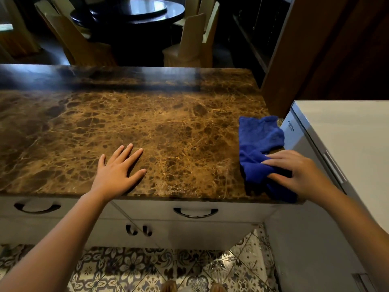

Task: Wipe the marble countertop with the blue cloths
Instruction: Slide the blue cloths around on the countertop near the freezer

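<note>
Blue terry cloth [260,144] lies crumpled at the right edge of the brown veined marble counter [147,127], in the right middle of the frame, just beside a white appliance with a flat lid [345,140]. The right hand [299,173] rests on the cloth's near end, its fingers [273,163] together and clamped on a fold of the fabric close to the counter's front edge. The left hand [117,173] lies flat on the bare marble at lower centre, palm down, fingers [134,154] spread apart and holding nothing. Below the counter's front edge are white drawers with dark curved handles [195,212], above a patterned tile floor [147,268].
</note>
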